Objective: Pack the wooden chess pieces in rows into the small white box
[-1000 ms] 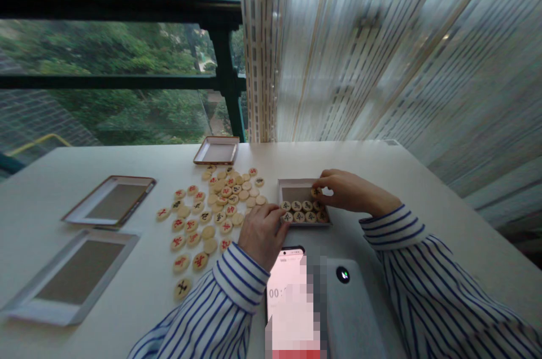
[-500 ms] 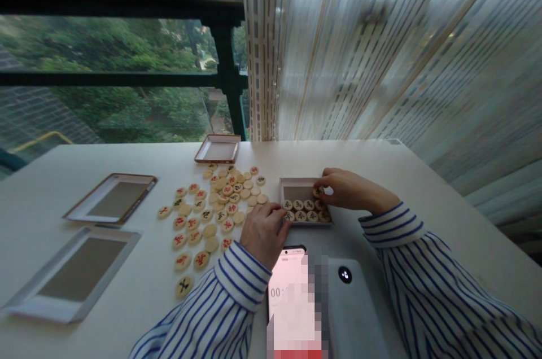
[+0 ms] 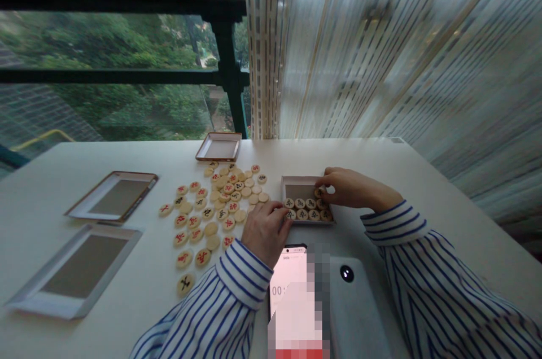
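Observation:
A shallow white box (image 3: 308, 223) holds two rows of round wooden Chinese chess pieces with black characters, and its far part shows a bare grey-brown bottom. My left hand (image 3: 266, 232) is closed at the box's front left corner, fingertips on its edge. Reaching in from the right, my right hand (image 3: 358, 189) pinches a Chinese chess piece (image 3: 319, 193) between thumb and fingers, at the right wall just beyond the two rows. Loose Chinese chess pieces (image 3: 210, 228), some red-marked, some black-marked and some blank side up, lie spread left of the box.
A small open box (image 3: 218, 158) stands at the table's far edge. Two more open box parts, a brown-rimmed one (image 3: 154, 180) and a white one (image 3: 25, 305), lie at the left. A phone (image 3: 292, 280) and a white device (image 3: 355, 308) lie between my forearms.
The view has shifted very slightly. My right hand keeps its pinch on the piece at the box's right side, and my left hand stays at the box's corner.

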Tool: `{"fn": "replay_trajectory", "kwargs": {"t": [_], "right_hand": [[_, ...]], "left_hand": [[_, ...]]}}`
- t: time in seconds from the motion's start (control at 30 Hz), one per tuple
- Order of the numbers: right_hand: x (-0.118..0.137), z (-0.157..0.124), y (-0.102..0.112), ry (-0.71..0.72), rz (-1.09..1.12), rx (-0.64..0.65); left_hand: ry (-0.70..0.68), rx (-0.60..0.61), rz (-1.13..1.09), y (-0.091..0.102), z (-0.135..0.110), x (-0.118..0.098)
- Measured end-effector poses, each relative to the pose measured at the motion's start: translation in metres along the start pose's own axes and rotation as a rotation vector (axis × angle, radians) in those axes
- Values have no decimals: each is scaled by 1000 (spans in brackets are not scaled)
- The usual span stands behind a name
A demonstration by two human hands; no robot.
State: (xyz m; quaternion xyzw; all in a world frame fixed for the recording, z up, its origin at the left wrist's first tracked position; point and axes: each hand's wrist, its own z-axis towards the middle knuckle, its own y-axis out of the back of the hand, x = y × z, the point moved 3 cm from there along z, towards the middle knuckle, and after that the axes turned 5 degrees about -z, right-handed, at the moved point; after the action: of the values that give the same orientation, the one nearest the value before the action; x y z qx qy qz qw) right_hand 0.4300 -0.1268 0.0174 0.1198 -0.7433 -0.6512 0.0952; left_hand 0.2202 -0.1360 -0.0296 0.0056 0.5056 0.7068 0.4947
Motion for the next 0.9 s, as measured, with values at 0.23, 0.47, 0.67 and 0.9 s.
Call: {"fn": "replay_trajectory", "kwargs": {"t": [0.23,0.47,0.67,0.9], "right_hand": [[3,-1,4,-17,-43,-2],[4,0,1,-11,-83,9],[4,0,1,-5,-75,-2],[6,0,2,-6,-74,6]], "left_hand": [[5,-7,-2,0,0,0],[-2,-17,0,0,0,-1],[-7,-18,-9,1,0,-2],[-5,-7,-5,0,0,-1]]}}
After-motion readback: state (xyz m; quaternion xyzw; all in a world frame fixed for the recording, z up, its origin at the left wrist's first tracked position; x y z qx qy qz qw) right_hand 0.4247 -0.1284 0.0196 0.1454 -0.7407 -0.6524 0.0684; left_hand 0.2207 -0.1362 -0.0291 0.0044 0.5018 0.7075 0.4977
